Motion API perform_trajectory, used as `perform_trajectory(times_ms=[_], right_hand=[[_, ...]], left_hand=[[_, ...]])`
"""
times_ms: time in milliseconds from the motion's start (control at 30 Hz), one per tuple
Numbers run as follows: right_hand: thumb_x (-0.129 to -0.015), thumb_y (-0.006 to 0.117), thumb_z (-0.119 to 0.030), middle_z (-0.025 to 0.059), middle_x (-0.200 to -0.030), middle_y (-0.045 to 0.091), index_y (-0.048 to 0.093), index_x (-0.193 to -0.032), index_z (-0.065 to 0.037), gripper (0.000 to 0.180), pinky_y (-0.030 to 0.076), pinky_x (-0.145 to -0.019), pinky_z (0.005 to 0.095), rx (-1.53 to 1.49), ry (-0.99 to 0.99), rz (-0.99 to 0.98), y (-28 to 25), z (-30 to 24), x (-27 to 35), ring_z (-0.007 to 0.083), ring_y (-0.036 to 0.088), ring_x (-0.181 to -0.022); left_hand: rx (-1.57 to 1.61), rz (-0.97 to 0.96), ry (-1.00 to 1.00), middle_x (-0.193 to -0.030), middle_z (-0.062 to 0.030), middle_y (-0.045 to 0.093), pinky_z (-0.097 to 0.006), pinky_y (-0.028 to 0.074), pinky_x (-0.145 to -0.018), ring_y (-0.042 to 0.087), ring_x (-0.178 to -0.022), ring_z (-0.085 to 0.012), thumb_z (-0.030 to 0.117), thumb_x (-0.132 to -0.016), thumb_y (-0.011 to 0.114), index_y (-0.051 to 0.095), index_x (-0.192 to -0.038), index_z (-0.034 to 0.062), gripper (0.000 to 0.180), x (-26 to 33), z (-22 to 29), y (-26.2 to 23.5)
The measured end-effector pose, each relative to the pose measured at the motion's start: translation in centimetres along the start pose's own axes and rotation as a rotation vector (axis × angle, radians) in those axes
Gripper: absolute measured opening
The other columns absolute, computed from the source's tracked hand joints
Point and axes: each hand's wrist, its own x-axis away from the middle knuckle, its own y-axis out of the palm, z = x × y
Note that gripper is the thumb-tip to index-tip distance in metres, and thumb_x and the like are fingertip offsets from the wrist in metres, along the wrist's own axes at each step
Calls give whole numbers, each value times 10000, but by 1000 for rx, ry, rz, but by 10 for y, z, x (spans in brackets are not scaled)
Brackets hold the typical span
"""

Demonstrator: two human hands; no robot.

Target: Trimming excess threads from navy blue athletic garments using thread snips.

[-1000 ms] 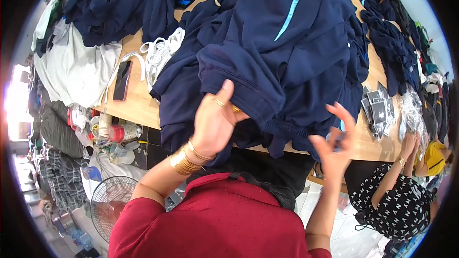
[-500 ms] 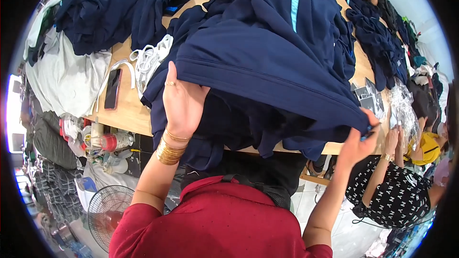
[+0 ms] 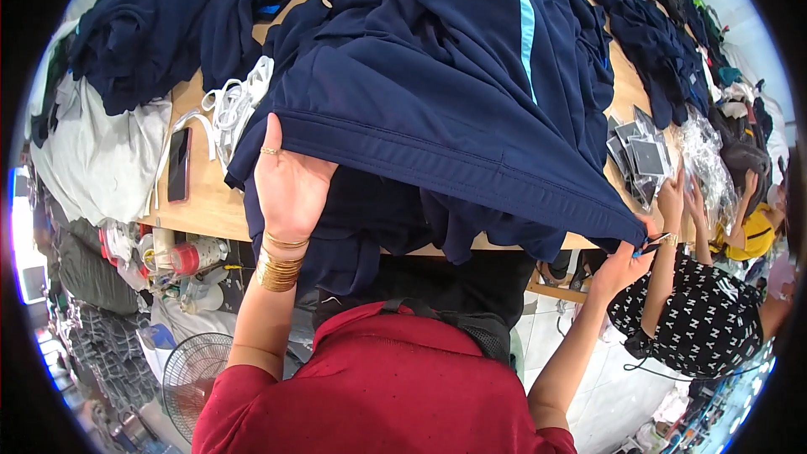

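A pair of navy pants [image 3: 395, 92] with a light blue side stripe [image 3: 525, 29] lies over the table, its wide stitched waistband [image 3: 454, 166] pulled taut toward me. My left hand [image 3: 292, 189] is inside the waistband's left end, palm up, with the thumb outside on the band and the fingers hidden under the cloth. At the right end, my right hand [image 3: 622, 271] pinches the band's corner. A small blue and dark pointed tool [image 3: 652, 245], apparently thread snips, also sits in that hand.
White cords [image 3: 231, 105] and a phone [image 3: 178, 165] lie on the table [image 3: 197, 217] at left, near grey cloth [image 3: 97, 147] and navy garments [image 3: 168, 21]. Dark cards [image 3: 646, 155] and clear plastic bags [image 3: 702, 147] are at right, beside a co-worker's hands [image 3: 671, 202]. A fan [image 3: 197, 382] stands lower left.
The waistband is stretched flatter and tighter between my hands. My left hand has shifted left, and my right hand slightly lower. Across the table, the co-worker's arms have moved.
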Motion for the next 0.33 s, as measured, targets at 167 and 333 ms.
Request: perform_trajectory(times_ms=[167, 333], right_hand=[[-818, 454, 71, 80, -955, 559, 529, -985, 56, 184, 414, -834, 256, -6, -9, -3, -3, 6, 4, 149, 530, -878], [-813, 459, 75, 84, -975, 561, 533, -1004, 48, 206, 411, -846, 259, 41, 7, -42, -8, 10, 8, 161, 534, -901]], left_hand=[[-54, 86, 22, -1319, -97, 466, -400, 321, -1029, 438, -1206, -253, 381, -957, 378, 419, -1295, 40, 482, 1, 1, -1], [6, -12, -3, -1350, -109, 434, -416, 289, -1048, 411, -1235, -257, 371, -957, 375, 393, -1316, 39, 490, 1, 3, -7]])
